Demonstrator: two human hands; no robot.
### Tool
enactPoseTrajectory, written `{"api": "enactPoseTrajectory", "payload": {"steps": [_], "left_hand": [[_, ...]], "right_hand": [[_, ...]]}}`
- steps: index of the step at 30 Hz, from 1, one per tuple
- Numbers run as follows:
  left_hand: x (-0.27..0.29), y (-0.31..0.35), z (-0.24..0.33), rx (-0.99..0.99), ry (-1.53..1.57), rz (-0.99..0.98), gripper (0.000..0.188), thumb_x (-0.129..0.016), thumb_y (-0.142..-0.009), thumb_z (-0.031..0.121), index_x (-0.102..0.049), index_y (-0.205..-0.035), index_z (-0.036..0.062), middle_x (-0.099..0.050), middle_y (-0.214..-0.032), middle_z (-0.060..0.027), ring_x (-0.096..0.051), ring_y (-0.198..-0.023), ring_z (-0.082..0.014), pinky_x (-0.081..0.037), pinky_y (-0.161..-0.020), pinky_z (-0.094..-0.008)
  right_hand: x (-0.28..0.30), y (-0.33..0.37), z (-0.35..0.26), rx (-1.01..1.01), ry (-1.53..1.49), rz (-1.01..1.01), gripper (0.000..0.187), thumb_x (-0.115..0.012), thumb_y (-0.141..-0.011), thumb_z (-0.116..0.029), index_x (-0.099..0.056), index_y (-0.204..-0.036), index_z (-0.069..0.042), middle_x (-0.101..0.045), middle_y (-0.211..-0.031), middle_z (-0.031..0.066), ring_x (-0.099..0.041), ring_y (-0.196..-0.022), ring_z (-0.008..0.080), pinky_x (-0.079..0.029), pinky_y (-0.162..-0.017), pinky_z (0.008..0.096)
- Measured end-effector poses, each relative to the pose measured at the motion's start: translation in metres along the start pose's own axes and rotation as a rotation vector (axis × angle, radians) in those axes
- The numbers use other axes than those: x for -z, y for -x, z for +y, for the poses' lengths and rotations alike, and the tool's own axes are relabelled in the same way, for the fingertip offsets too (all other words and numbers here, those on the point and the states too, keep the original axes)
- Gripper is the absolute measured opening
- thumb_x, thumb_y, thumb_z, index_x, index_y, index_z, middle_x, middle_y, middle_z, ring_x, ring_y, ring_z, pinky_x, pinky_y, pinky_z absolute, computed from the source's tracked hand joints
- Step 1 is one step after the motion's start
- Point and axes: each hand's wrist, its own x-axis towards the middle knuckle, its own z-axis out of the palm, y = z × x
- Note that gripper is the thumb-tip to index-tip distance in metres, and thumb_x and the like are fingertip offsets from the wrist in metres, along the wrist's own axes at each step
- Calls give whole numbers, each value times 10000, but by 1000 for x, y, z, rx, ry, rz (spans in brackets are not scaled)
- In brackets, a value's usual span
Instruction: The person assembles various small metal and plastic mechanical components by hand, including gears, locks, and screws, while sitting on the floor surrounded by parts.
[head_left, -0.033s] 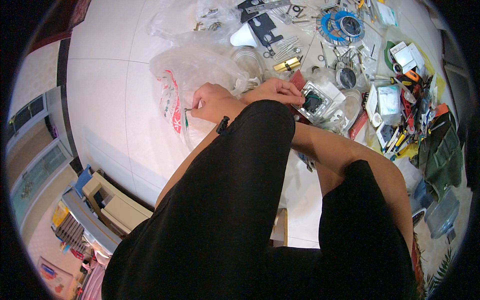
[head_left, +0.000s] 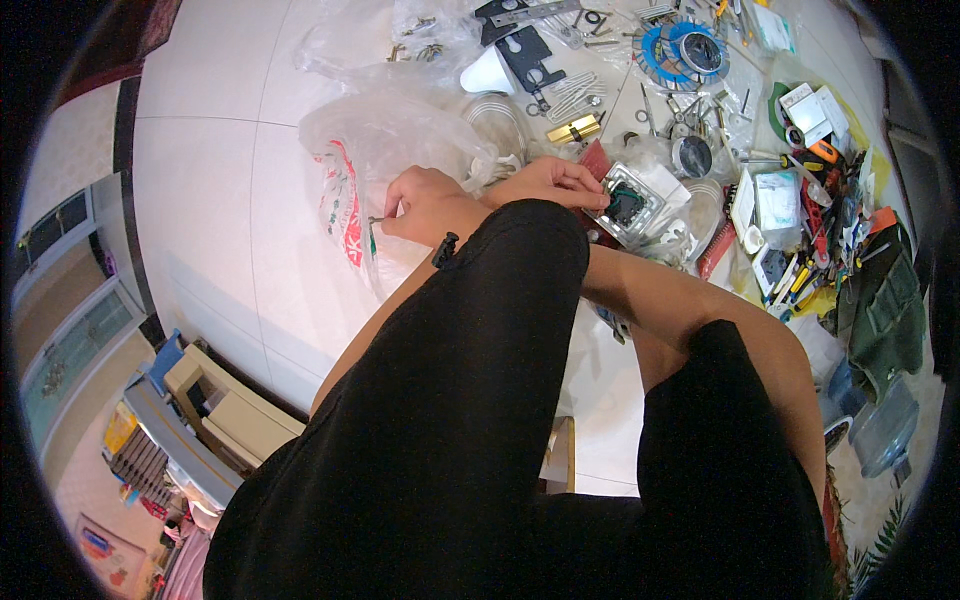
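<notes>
I'm pinching a tiny piece (head_left: 377,219) with my right hand (head_left: 422,200); my left hand (head_left: 548,184), half-curled, is touching a box (head_left: 630,204), hold unclear.

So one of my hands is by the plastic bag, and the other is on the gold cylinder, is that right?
Not the gold cylinder: the head view shows the other hand at the square, dark-centred part. One hand is by the plastic bag.
</notes>
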Motion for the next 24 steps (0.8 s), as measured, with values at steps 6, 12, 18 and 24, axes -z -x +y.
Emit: {"api": "enactPoseTrajectory", "payload": {"steps": [6, 12, 18, 24], "left_hand": [[7, 4, -5, 5, 43, -15, 160, -687, -845, 97, -655, -958, -11, -691, -946, -78, -650, -858, -119, -510, -762, -218], [2, 2, 0, 1, 14, -12, 159, -687, -847, 100, -653, -952, -15, -691, -963, -81, -652, -864, -119, -512, -747, -212], [4, 3, -3, 25, 51, -20, 166, -686, -850, 110, -650, -965, -4, -692, -953, -72, -650, -855, -111, -511, -735, -207], [5, 2, -2, -1, 19, -48, 163, -686, -849, 109, -643, -957, -6, -692, -945, -72, -652, -852, -112, -516, -736, -211]], "right_hand": [[-3, -3, -4, -47, 5, -54, 194, -726, -695, -258, -699, -755, -76, -613, -885, 148, -605, -853, 298, -478, -768, 357], [-4, -3, 1, -12, 23, 7, 211, -729, -693, -257, -710, -782, -66, -618, -866, 155, -617, -810, 292, -487, -736, 356], [-6, -6, 1, -29, 29, -24, 218, -730, -696, -255, -710, -789, -60, -617, -861, 151, -618, -803, 281, -482, -725, 353], [-8, -6, 4, 9, 15, 2, 232, -737, -697, -267, -693, -785, -57, -601, -845, 157, -607, -780, 288, -476, -711, 361]]}}
